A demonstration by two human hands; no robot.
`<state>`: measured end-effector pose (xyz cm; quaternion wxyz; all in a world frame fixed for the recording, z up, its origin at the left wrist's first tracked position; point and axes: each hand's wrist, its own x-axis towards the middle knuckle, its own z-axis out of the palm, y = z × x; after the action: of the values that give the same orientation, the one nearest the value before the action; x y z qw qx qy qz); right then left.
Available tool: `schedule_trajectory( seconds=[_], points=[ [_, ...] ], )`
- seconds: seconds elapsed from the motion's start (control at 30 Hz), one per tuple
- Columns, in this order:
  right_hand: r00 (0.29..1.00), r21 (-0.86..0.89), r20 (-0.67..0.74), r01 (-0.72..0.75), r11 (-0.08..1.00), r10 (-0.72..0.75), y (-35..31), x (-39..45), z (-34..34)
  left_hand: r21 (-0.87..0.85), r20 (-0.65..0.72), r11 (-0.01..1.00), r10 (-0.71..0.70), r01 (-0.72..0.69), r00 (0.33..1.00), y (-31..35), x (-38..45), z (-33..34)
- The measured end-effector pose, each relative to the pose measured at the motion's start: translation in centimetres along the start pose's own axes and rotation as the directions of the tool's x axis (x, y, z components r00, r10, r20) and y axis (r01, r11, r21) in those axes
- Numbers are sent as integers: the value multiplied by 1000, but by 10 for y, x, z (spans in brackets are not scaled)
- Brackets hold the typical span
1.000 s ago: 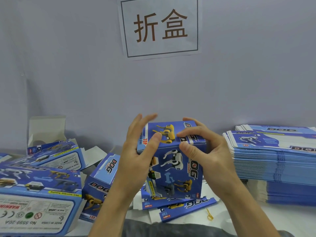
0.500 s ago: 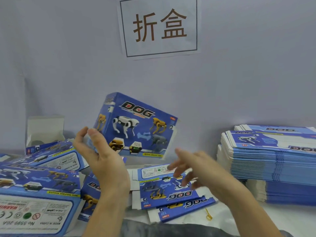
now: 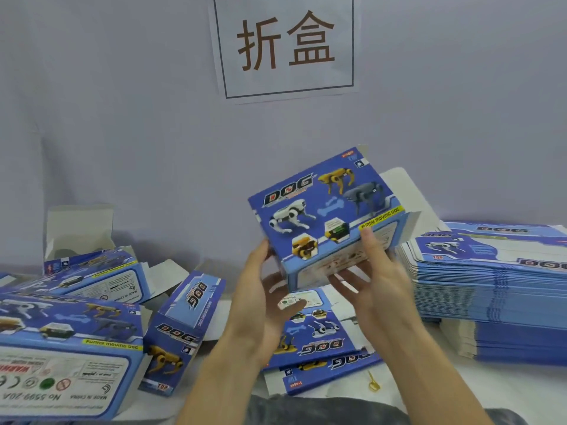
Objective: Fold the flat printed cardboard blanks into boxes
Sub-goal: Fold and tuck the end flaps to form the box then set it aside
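A folded blue box (image 3: 319,216) printed with robot dogs and "DOG" hangs tilted in the air at mid-frame, its white flaps standing open at the upper right end. My left hand (image 3: 264,305) holds its lower left corner, thumb on the side and fingers underneath. My right hand (image 3: 380,280) grips the lower right edge, thumb on the printed face, fingers below. Flat printed blanks (image 3: 316,342) lie on the table under my hands. A tall stack of flat blanks (image 3: 497,286) stands at the right.
Several folded boxes sit at the left: a large one (image 3: 70,348) nearest, one on end (image 3: 181,326), another (image 3: 98,277) behind with an open white flap. A paper sign (image 3: 285,44) hangs on the grey wall. A small yellow tie (image 3: 372,383) lies on the table.
A second ago both hands pressed the upright box. It then swung up to the left over my left hand alone. Now it is back at the centre right, held by both hands.
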<state>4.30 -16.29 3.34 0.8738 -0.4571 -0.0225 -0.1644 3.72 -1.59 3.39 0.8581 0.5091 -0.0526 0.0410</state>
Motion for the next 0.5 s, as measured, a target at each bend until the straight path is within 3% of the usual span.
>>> schedule_trajectory(
  seconds=[0.07, 0.17, 0.2, 0.27, 0.37, 0.43, 0.5],
  points=[
    [998, -123, 27, 51, 991, -48, -1, 5, -9, 65, -99, 998, 32, -26, 995, 2, 4, -10],
    [979, -323, 202, 99, 941, -34, -2, 8, -19, 116, -231, 983, 163, -140, 959, 18, 14, -32],
    [961, -369, 275, 101, 924, 5, -2, 8, -21, 163, -219, 968, 224, -191, 950, 22, 16, -40],
    [909, -467, 404, 105, 878, 106, -1, 7, -24, 216, -70, 940, 284, -263, 956, 24, 18, -48],
    [815, -555, 529, 123, 823, 235, 3, 6, -25, 205, 143, 949, 212, -239, 967, 20, 12, -42],
    [815, -507, 544, 130, 852, 199, 6, 6, -22, 243, 148, 925, 262, -292, 954, 11, 11, -36],
    [860, -411, 497, 112, 905, 119, 9, 4, -18, 310, 137, 870, 358, -383, 924, 1, 10, -27]
  ],
)
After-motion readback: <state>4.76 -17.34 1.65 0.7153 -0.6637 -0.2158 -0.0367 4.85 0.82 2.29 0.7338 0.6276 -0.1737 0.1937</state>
